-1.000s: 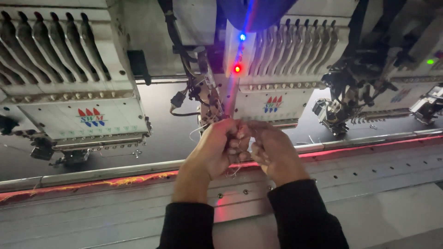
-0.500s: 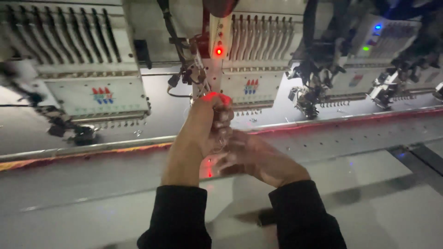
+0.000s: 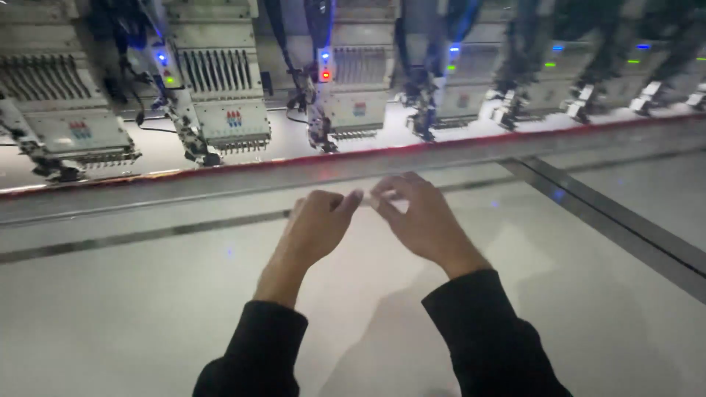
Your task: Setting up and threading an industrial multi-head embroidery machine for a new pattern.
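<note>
Both hands, left hand and right hand, pinch fingertips together over the pale table; embroidery heads behind; grip contents indiscernible.

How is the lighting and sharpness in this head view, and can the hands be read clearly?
Head view: dim, with glare along the lit strip under the embroidery heads; left hand and right hand are slightly soft, fingertips nearly meeting; anything pinched between them is too blurred to tell; the white table shows faint shadows.

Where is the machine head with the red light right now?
In the head view, the machine head with the red light stands upper centre in the row, beyond the red rail, above both hands.
</note>
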